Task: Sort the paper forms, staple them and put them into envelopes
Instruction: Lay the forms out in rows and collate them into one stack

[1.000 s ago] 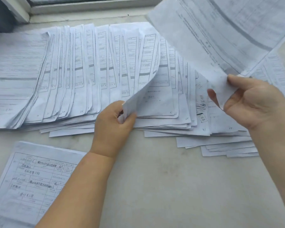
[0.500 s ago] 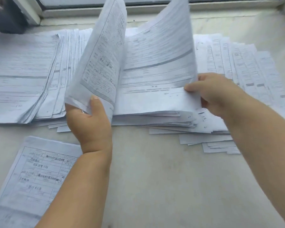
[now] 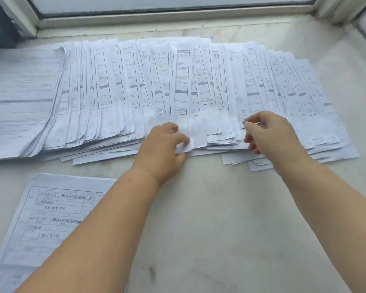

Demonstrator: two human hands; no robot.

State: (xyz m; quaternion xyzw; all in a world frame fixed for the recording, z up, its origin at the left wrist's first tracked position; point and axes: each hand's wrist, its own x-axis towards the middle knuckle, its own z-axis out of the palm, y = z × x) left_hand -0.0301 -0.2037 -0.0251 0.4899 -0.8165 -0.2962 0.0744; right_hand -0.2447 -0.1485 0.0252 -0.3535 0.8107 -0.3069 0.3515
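Left grip (image 3: 165, 144) pinching the curled bottom corner of one form in the fanned row of paper forms (image 3: 182, 92), thumb under, presumably to lift and check its number. Right grip (image 3: 268, 134) loosely curled, fingertips touching the lower edges further right (whether actually holding a sheet, cannot tell). Fanned across the pale surface (image 3: 209, 218) so each margin shows. Separate form (image 3: 51, 218) lying front left, apart.

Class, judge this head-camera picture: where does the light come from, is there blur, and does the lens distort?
Head view: soft daylight from the window, no glare; fanned forms are fairly sharp, both hands slightly soft; wide-angle lens tilts the window frame at the edges.
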